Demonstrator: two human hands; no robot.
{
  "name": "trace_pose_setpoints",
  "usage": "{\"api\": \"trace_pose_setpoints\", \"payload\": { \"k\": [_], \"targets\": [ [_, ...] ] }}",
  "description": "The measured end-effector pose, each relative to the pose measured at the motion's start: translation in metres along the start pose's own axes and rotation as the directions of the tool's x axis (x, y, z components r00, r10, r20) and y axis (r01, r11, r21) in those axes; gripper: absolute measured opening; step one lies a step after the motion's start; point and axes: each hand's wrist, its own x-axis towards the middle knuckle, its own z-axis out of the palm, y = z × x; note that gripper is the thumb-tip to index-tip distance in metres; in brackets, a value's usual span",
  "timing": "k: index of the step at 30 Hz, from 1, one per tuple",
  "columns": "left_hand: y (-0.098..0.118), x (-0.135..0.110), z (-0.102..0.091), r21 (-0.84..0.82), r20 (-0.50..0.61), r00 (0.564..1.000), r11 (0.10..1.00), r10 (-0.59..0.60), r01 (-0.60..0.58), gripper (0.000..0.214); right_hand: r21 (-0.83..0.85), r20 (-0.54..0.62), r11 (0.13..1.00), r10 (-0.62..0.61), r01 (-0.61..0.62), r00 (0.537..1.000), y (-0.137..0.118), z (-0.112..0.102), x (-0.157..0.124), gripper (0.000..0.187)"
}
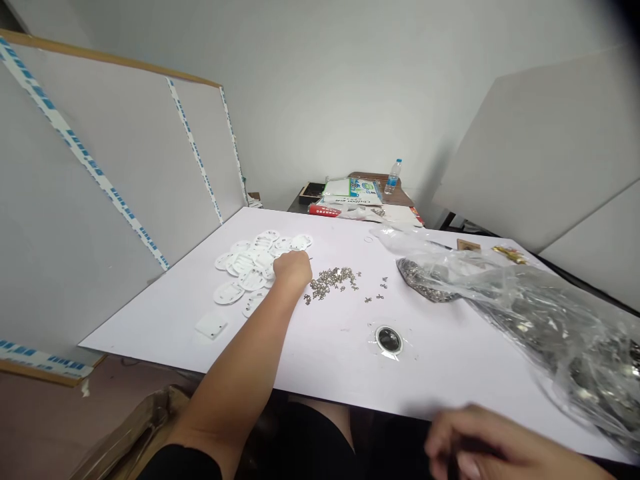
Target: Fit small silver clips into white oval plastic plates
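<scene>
My left hand (293,270) rests at the edge of a pile of white round plastic discs (247,267), its fingers curled down and hidden from view. Just to its right lies a heap of small metal clips (330,281), with a few strays farther right. My right hand (465,447) hangs at the table's front edge, blurred, with curled fingers and perhaps something small and dark in them. A clear plastic bag of metal parts (550,333) slumps across the right side. A white square piece (211,325) and a round disc with a dark centre (389,340) lie on the table.
The white table top (345,373) ends at a partition of white boards edged with blue-patterned tape (115,153) on the left. Behind it stand a cluttered desk with papers (350,191) and a water bottle (393,177). Cardboard (135,433) lies low at the front left.
</scene>
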Motion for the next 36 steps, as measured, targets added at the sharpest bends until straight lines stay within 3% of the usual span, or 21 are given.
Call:
{"api": "trace_pose_setpoints", "payload": {
  "k": [3,5,8,10,12,14,17,19,20,27,31,36],
  "targets": [
    [0.000,0.000,0.001,-0.001,-0.002,1.000,1.000,-0.013,0.013,0.031,0.048,-0.096,0.971,-0.228,0.233,0.969,-0.031,-0.031,0.052,0.028],
    [-0.001,-0.001,0.000,-0.006,-0.026,1.000,1.000,-0.017,0.017,0.030,0.091,-0.221,0.942,-0.297,0.323,0.929,-0.038,-0.050,0.095,0.027],
    [-0.001,-0.004,-0.005,-0.030,-0.158,0.987,1.000,0.002,-0.007,0.017,0.174,-0.442,0.905,-0.281,0.389,0.852,-0.033,-0.069,0.152,0.024],
    [0.003,-0.009,-0.007,-0.055,-0.294,0.954,0.995,0.059,-0.078,0.009,0.311,-0.546,0.844,-0.218,0.438,0.809,-0.024,-0.074,0.176,0.025],
    [0.012,-0.015,-0.004,-0.077,-0.430,0.883,0.966,0.190,-0.246,0.014,0.411,-0.591,0.771,-0.181,0.486,0.786,-0.016,-0.075,0.187,0.027],
    [0.024,-0.023,0.003,-0.113,-0.505,0.787,0.877,0.354,-0.467,0.017,0.470,-0.580,0.718,-0.186,0.513,0.793,-0.010,-0.073,0.188,0.034],
    [0.044,-0.034,0.022,-0.197,-0.525,0.652,0.667,0.547,-0.719,0.022,0.529,-0.527,0.663,-0.232,0.529,0.817,-0.005,-0.071,0.182,0.046],
    [0.054,-0.039,0.034,-0.258,-0.493,0.594,0.546,0.636,-0.797,0.022,0.521,-0.552,0.649,-0.239,0.555,0.799,-0.004,-0.072,0.179,0.045],
    [0.056,-0.040,0.039,-0.293,-0.480,0.586,0.510,0.652,-0.808,0.021,0.500,-0.571,0.658,-0.238,0.563,0.786,-0.003,-0.073,0.179,0.044],
    [0.058,-0.036,0.041,-0.552,-0.349,0.635,0.396,0.689,-0.734,0.021,0.344,-0.618,0.768,-0.247,0.539,0.746,-0.002,-0.077,0.177,0.036],
    [0.059,-0.032,0.042,-0.638,-0.298,0.680,0.390,0.670,-0.664,0.023,0.282,-0.630,0.827,-0.223,0.487,0.744,0.002,-0.079,0.177,0.029],
    [0.054,-0.019,0.046,-0.629,-0.327,0.836,0.558,0.442,-0.541,0.025,0.058,-0.785,0.914,-0.208,0.403,0.584,0.011,-0.093,0.174,0.019]
  ]
}}
